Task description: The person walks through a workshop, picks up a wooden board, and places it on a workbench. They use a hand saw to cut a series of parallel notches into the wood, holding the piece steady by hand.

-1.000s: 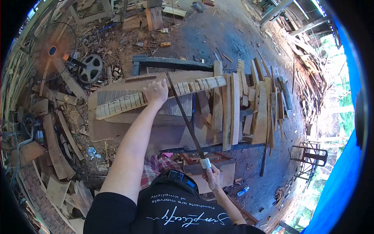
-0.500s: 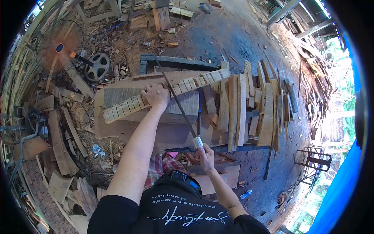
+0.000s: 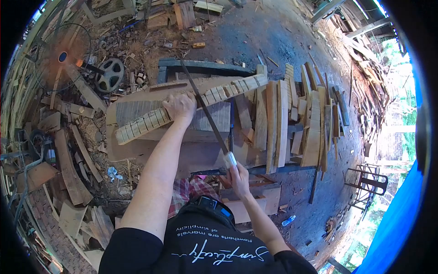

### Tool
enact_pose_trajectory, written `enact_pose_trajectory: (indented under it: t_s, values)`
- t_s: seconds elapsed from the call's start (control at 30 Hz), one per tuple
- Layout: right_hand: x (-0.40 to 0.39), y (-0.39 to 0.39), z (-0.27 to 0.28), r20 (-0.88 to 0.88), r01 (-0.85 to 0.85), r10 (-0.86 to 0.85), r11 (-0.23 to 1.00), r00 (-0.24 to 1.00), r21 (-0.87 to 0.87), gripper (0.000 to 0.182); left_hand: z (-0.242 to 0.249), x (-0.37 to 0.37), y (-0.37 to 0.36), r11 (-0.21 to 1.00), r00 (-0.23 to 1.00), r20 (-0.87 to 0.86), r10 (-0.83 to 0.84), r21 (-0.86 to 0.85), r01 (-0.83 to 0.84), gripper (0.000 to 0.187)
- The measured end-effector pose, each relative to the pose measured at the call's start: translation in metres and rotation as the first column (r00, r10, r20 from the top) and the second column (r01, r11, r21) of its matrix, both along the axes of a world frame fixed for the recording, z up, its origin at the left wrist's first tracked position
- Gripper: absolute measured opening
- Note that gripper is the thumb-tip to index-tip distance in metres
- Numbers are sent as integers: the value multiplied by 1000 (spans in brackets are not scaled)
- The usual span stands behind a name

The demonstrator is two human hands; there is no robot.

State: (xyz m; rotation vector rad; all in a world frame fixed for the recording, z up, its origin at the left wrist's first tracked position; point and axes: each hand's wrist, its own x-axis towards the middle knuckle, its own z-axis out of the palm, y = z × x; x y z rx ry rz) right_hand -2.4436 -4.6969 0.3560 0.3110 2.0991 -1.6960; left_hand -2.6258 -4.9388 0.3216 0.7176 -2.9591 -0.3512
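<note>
A long wooden strip [image 3: 143, 125] with many crosswise cuts lies slantwise over a thick wooden block [image 3: 213, 119]. My left hand [image 3: 180, 108] is wrapped over the strip near its middle, holding it against the block. In my right hand [image 3: 238, 177] is the white handle of a long, thin saw [image 3: 211, 119]. Its blade crosses the strip just right of my left hand, and the far tip reaches past the block. Whether the blade has entered the wood is too small to tell.
Curved planks [image 3: 283, 123] are stacked right of the block. A dark beam [image 3: 207, 67] runs behind it. At the upper left stand a fan [image 3: 62, 57] and a spoked wheel [image 3: 110, 75]. A wooden crate [image 3: 264, 198] is near my right forearm, with a bottle [image 3: 288, 221] beyond.
My right hand and the saw handle have moved slightly up and left, toward the strip. My left hand still presses on the strip. The whole view has shifted a little.
</note>
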Motion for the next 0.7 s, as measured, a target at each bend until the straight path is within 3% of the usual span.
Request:
enact_pose_trajectory:
  t_s: [0.1, 0.33, 0.4, 0.57, 0.7]
  values:
    - [-44, -32, -14, -128, -22, 25, 999, 991, 25, 37, 0, 0, 2, 1000, 1000, -6, -20, -10, 20, 40]
    - [13, 0, -4, -71, -19, 25, 996, 997, 86, 37, 4, -6, 2, 998, 999, 35, 39, -51, -38, 40]
    - [28, 11, -11, -76, 19, -18, 1000, 997, 10, 37, 3, -4, 0, 999, 1000, 19, 14, -45, -13, 41]
    - [-45, -36, -26, -114, -1, 9, 997, 993, 73, 38, -2, -4, 2, 998, 1000, -8, -12, -54, 12, 42]
    - [-36, -27, -6, -108, -26, 29, 999, 994, 34, 39, -5, -5, 1, 998, 1000, 8, 12, -61, -12, 42]
